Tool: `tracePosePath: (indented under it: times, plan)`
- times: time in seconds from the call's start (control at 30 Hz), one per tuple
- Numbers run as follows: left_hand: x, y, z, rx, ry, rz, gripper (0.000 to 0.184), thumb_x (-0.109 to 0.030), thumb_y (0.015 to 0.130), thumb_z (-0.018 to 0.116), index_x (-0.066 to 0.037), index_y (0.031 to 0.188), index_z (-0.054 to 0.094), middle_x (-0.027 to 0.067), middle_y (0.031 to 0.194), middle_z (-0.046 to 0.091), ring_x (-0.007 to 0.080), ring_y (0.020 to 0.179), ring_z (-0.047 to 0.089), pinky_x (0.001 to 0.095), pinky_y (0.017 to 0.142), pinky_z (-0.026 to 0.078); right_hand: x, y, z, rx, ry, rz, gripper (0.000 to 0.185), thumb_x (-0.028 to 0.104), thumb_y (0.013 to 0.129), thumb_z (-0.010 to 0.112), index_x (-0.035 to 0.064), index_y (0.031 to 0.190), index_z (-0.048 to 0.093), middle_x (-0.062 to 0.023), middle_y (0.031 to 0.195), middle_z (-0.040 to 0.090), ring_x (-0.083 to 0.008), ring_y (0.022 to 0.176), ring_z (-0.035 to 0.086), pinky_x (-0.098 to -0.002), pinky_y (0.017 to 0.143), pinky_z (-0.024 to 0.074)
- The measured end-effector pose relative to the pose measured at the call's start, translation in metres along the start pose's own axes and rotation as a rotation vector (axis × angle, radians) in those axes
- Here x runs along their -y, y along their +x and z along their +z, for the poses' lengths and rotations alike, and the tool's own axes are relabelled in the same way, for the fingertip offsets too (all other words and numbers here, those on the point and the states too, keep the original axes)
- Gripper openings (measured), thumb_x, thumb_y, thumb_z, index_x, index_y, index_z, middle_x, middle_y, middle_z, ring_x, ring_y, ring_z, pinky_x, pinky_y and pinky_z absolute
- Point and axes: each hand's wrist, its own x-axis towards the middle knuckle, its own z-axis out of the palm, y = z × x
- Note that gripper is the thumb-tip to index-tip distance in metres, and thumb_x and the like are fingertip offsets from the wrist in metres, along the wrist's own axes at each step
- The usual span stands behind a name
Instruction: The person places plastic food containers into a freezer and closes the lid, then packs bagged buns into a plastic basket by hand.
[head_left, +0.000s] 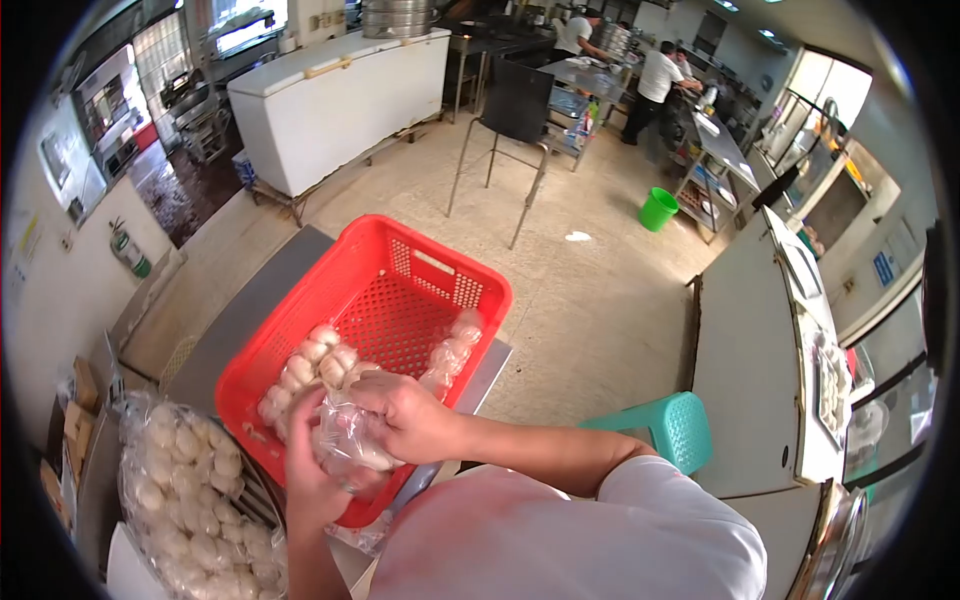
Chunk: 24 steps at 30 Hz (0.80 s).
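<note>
Over the near end of a red plastic basket (385, 318), both my hands are on a clear plastic bag (345, 432). Pale round pieces, like dough balls or buns, show through its lower part. My right hand (412, 415) pinches the gathered top of the bag, fingers curled. My left hand (312, 475) grips its left side, with thumb and fingers against the plastic. Inside the basket, bagged white balls (300, 372) lie along the left side, and another bagged row (452, 352) lies along the right wall. The basket's bare mesh floor shows between them.
A big clear bag of white balls (190, 490) stands at my left. The basket rests on a grey table (262, 290). A teal stool (685, 432) is at right, with a dark chair (515, 105) and white chest freezer (345, 100) ahead. People work at the back.
</note>
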Motion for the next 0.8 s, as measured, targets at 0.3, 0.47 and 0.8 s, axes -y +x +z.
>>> tracePosePath:
  times: [0.3,0.47,0.8]
  plan:
    - [0.046,0.02,0.072,0.082,-0.104,-0.164,0.076,-0.017,0.075,0.094,0.001,0.135,0.051,0.0104,0.127,0.062,0.0209,0.113,0.064,0.0365,0.095,0.053,-0.026,0.003,-0.051,-0.067,-0.044,-0.023,0.024,0.005,0.094,0.067,-0.0013,0.118,0.069,-0.0163,0.118,0.065,-0.0362,0.114,0.058,-0.0446,0.095,0.0498]
    - [0.07,0.044,0.079,0.099,-0.019,-0.134,0.083,-0.014,0.074,0.093,0.001,0.14,0.046,0.0104,0.129,0.061,0.0191,0.115,0.062,0.035,0.096,0.053,-0.042,0.015,-0.081,0.026,0.227,0.122,0.026,0.008,0.1,0.063,-0.0007,0.124,0.066,-0.0178,0.114,0.067,-0.0354,0.106,0.063,-0.0458,0.094,0.0512]
    - [0.078,0.085,0.108,-0.048,-0.218,-0.438,0.06,-0.028,0.093,0.075,-0.005,0.142,0.049,0.0082,0.132,0.061,0.0186,0.119,0.062,0.0372,0.097,0.055,-0.094,0.022,-0.117,0.147,0.118,-0.047,0.045,0.008,0.092,0.069,0.0041,0.136,0.061,-0.0204,0.124,0.066,-0.0383,0.116,0.063,-0.0482,0.1,0.0525]
